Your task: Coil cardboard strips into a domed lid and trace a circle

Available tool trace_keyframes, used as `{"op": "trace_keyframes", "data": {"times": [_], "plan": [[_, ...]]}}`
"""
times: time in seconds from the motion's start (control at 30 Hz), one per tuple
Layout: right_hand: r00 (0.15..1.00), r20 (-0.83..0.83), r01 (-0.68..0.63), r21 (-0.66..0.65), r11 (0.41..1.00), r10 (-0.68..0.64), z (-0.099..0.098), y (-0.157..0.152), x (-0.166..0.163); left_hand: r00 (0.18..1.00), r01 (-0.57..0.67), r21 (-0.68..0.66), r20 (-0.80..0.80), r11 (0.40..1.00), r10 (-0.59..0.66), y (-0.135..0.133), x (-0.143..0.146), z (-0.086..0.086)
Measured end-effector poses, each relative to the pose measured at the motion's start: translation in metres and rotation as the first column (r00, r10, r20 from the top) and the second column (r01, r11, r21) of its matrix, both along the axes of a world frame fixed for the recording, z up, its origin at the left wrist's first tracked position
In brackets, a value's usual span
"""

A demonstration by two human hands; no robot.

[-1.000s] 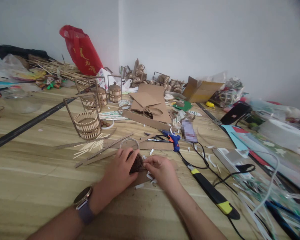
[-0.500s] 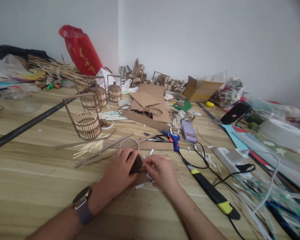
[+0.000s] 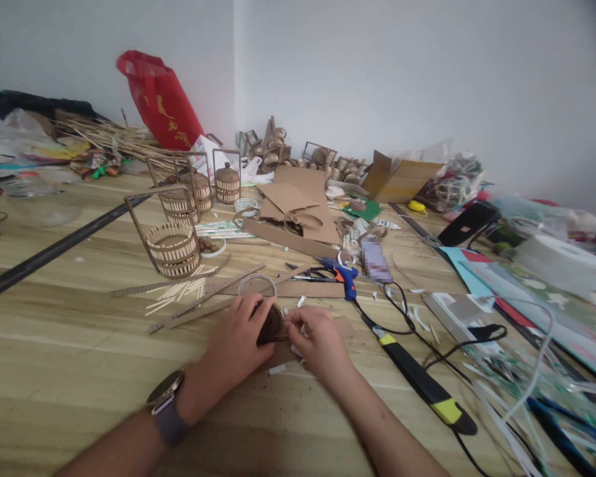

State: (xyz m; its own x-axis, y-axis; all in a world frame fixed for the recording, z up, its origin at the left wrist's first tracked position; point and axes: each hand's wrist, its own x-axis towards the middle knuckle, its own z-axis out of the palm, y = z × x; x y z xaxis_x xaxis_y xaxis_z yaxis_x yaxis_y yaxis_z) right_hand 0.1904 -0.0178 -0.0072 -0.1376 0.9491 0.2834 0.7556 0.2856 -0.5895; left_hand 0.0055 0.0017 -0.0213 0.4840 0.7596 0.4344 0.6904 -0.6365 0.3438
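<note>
Between my hands, a dark brown coil of rolled cardboard strip [image 3: 272, 324] stands on its edge, its spiral face turned to the right. My left hand [image 3: 241, 338] is closed around its left side, fingers over the top. Thumb and fingers of my right hand [image 3: 318, 338] pinch at the coil's right side, apparently on the strip's loose end, which is mostly hidden. A pale ring [image 3: 257, 286] lies just beyond my left fingers. Long brown cardboard strips [image 3: 213, 298] and short pale sticks [image 3: 179, 289] are to the left. A small handled basket [image 3: 173, 250] stands behind them.
A blue glue gun [image 3: 345, 275] lies beyond my right hand, its black cable trailing right past a black-and-yellow utility knife [image 3: 422, 381]. A power strip [image 3: 457, 321] sits farther right. Cardboard sheets [image 3: 298, 199], lidded baskets [image 3: 227, 183] and an open box [image 3: 402, 177] stand farther back.
Both hands keep their hold on the coil. The coil's spiral face has turned slightly; my left wrist has shifted a little to the right.
</note>
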Motion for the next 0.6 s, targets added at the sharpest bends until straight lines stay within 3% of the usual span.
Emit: {"op": "trace_keyframes", "data": {"times": [0.2,0.4,0.6], "plan": [[0.991,-0.135,0.02,-0.011,1.0,-0.021,0.0007,-0.0009,-0.0009,0.998,-0.033,-0.004,0.048,0.999,0.033,0.0022,0.0003,-0.0003],[0.993,-0.076,0.091,0.079,0.993,-0.085,-0.0038,-0.0037,-0.0031,0.999,-0.051,0.008,0.009,0.999,0.051,0.0019,-0.0007,-0.0009],[0.997,-0.004,0.081,0.051,0.995,-0.081,-0.0012,-0.0048,-0.0043,0.999,-0.049,0.039,-0.003,0.998,0.049,0.0004,0.0002,-0.0025]]}}
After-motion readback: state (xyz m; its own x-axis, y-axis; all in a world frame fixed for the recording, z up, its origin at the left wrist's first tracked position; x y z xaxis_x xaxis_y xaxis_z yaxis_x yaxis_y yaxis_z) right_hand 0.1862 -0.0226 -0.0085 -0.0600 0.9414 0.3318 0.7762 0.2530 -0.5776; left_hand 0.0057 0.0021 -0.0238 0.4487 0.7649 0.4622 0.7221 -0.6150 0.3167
